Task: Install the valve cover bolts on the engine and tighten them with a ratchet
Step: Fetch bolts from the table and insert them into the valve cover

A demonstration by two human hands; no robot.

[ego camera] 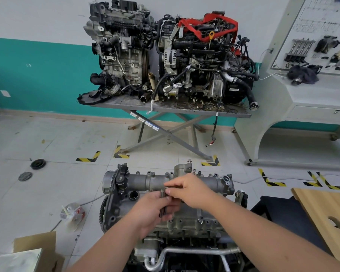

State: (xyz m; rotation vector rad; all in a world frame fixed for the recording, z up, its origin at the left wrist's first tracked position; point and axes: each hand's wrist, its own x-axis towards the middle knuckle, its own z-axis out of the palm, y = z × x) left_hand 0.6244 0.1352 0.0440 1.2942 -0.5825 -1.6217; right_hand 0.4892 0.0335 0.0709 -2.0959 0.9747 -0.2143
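Note:
The engine (126, 205) stands low in front of me, its grey valve cover (143, 181) on top with several bolt holes along the edges. My left hand (151, 213) grips a small bundle of long dark bolts (163, 205) upright over the middle of the cover. My right hand (186, 190) reaches across from the right and pinches one bolt at the top of that bundle. No ratchet is in view.
Two other engines (165, 55) sit on a folding metal table (241, 114) by the far wall. A wooden board (326, 213) lies at the right, cardboard boxes (35, 246) at the lower left, a plastic bag (73, 213) and round caps on the floor.

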